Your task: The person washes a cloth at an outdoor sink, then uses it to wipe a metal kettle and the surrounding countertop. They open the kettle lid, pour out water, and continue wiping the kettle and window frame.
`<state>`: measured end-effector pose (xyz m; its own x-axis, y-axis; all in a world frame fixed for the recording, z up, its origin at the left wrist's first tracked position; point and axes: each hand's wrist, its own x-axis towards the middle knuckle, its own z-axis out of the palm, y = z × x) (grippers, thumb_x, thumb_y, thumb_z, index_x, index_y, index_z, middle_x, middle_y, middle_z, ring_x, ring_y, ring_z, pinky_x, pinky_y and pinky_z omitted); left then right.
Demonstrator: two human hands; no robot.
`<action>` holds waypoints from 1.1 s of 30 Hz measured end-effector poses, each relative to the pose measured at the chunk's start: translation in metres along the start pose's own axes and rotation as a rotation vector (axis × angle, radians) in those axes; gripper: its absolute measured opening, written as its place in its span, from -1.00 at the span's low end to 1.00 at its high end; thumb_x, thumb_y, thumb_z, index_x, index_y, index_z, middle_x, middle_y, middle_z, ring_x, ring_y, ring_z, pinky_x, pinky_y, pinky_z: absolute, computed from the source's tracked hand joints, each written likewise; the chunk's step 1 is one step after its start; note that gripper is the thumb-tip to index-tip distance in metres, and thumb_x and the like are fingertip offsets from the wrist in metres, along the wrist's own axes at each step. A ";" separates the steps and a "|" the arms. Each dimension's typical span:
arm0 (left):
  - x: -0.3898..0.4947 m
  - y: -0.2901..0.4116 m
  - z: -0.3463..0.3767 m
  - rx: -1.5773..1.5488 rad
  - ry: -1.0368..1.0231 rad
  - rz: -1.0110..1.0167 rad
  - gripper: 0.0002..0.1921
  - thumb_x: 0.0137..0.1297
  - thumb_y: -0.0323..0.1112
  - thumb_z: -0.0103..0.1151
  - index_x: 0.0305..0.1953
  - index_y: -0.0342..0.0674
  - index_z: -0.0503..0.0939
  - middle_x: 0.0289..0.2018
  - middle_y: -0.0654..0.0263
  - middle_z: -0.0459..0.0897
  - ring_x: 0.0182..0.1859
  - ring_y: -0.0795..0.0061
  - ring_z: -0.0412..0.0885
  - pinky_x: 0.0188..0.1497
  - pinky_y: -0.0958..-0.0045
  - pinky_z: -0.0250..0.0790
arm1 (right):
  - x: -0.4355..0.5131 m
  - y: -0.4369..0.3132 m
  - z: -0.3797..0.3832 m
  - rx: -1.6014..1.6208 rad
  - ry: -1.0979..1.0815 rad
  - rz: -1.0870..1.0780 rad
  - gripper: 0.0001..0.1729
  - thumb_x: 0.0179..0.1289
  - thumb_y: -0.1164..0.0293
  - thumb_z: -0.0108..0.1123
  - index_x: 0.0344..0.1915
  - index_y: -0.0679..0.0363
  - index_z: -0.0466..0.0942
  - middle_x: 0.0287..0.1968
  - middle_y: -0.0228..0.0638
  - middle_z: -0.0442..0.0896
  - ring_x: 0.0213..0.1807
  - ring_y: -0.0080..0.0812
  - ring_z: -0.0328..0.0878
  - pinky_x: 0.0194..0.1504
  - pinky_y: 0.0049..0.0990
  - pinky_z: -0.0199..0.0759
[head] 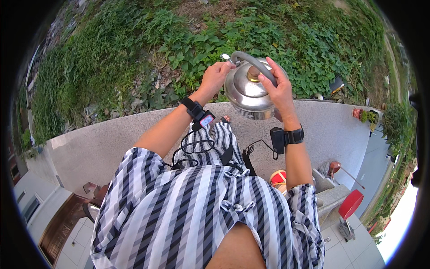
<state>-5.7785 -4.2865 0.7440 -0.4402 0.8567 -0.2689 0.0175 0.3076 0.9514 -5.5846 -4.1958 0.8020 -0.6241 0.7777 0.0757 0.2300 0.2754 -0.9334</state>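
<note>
A stainless steel kettle (248,90) with a grey arched handle and a brown lid knob is held up in front of me, over the edge of the concrete. My right hand (277,85) grips the handle on its right side, with the fingers spread along it. At the spout, on the kettle's upper left, my left hand (216,75) pinches with thumb and fingers; what exactly they hold there is too small to tell. Straps with black devices sit on both wrists, and black cables hang from them.
Green leafy plants (201,43) and rubble lie beyond the curved concrete edge (151,117). Potted plants (368,116) stand at the right. Lower right are a concrete basin (331,201), a red round object (351,204) and a mop head (346,230). A red-and-yellow container (278,178) sits near my right elbow.
</note>
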 end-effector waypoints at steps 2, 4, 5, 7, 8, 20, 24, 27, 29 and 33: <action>-0.007 -0.001 0.003 0.106 -0.024 0.342 -0.64 0.40 -0.14 0.04 0.01 -0.31 0.60 -0.01 0.08 0.63 0.01 0.20 0.58 0.10 0.29 0.38 | 0.021 -0.022 -0.002 -0.072 -0.054 -0.100 -0.56 0.31 0.37 0.24 0.16 0.30 0.52 -0.07 -0.26 0.67 -0.11 -0.54 0.57 -0.06 -0.57 0.43; -0.010 0.003 0.014 0.171 -0.034 0.557 -0.52 0.30 -0.20 0.18 0.18 -0.28 0.44 0.08 0.03 0.55 0.12 0.06 0.49 0.20 0.20 0.31 | 0.039 -0.045 0.001 -0.139 -0.137 -0.123 -0.61 0.33 0.39 0.22 0.11 0.28 0.56 -0.09 -0.23 0.69 -0.12 -0.49 0.60 -0.07 -0.54 0.45; -0.014 0.006 0.016 0.154 0.093 0.613 -0.49 0.25 -0.21 0.25 0.17 -0.29 0.41 0.05 0.02 0.54 0.11 0.04 0.49 0.20 0.18 0.30 | 0.043 -0.060 0.009 -0.200 -0.192 -0.143 -0.63 0.33 0.40 0.21 0.11 0.27 0.57 -0.10 -0.22 0.69 -0.14 -0.48 0.60 -0.09 -0.53 0.46; -0.010 0.017 0.025 -0.029 0.127 0.548 -0.47 0.20 -0.19 0.31 0.13 -0.30 0.42 0.01 0.02 0.53 0.07 0.05 0.49 0.17 0.19 0.32 | 0.063 -0.081 0.012 -0.337 -0.251 -0.277 -0.65 0.30 0.40 0.22 0.06 0.25 0.60 -0.20 -0.18 0.69 -0.24 -0.40 0.62 -0.18 -0.48 0.46; -0.011 0.023 0.027 -0.058 0.145 0.457 -0.47 0.20 -0.17 0.32 0.11 -0.30 0.42 0.00 0.03 0.53 0.05 0.06 0.49 0.17 0.20 0.32 | 0.070 -0.093 0.011 -0.403 -0.311 -0.265 -0.65 0.30 0.40 0.22 0.06 0.25 0.60 -0.23 -0.18 0.69 -0.25 -0.39 0.62 -0.19 -0.47 0.45; -0.013 0.062 -0.006 -0.522 0.265 0.195 -0.58 0.35 -0.14 0.19 -0.02 -0.36 0.37 -0.13 0.02 0.59 -0.05 0.13 0.58 0.02 0.21 0.40 | 0.116 -0.162 0.054 -0.514 -0.611 -0.228 -0.65 0.32 0.33 0.18 0.05 0.24 0.61 -0.15 -0.11 0.73 -0.14 -0.40 0.68 -0.06 -0.46 0.48; -0.008 0.069 -0.019 -0.547 0.321 0.251 -0.60 0.37 -0.15 0.17 -0.03 -0.38 0.37 -0.18 0.04 0.63 -0.08 0.17 0.62 0.00 0.24 0.42 | 0.122 -0.170 0.063 -0.476 -0.595 -0.216 -0.64 0.33 0.32 0.17 0.06 0.23 0.60 -0.15 -0.13 0.74 -0.14 -0.46 0.65 -0.06 -0.48 0.47; -0.003 0.068 -0.022 -0.510 0.327 0.291 -0.61 0.36 -0.17 0.16 -0.05 -0.39 0.37 -0.17 0.03 0.63 -0.08 0.15 0.62 -0.02 0.23 0.42 | 0.125 -0.176 0.067 -0.519 -0.596 -0.156 -0.64 0.33 0.31 0.17 0.06 0.22 0.60 -0.15 -0.15 0.74 -0.16 -0.51 0.63 -0.05 -0.50 0.46; 0.001 0.067 -0.022 -0.445 0.328 0.319 -0.61 0.35 -0.17 0.17 -0.05 -0.39 0.36 -0.17 0.00 0.62 -0.08 0.10 0.61 -0.04 0.19 0.41 | 0.126 -0.180 0.067 -0.517 -0.599 -0.148 -0.64 0.34 0.31 0.17 0.07 0.22 0.60 -0.16 -0.16 0.74 -0.16 -0.53 0.62 -0.05 -0.50 0.46; 0.011 0.067 -0.028 -0.287 0.441 0.456 -0.62 0.34 -0.19 0.16 -0.06 -0.40 0.36 -0.23 -0.03 0.64 -0.14 0.00 0.61 -0.10 0.12 0.41 | 0.129 -0.183 0.066 -0.517 -0.554 -0.118 -0.64 0.33 0.30 0.19 0.07 0.20 0.61 -0.18 -0.18 0.74 -0.18 -0.54 0.62 -0.07 -0.51 0.45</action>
<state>-5.8068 -4.2681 0.8090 -0.7702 0.6072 0.1951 0.0760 -0.2163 0.9734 -5.7569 -4.1831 0.9589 -0.9179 0.3677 -0.1493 0.3737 0.6740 -0.6373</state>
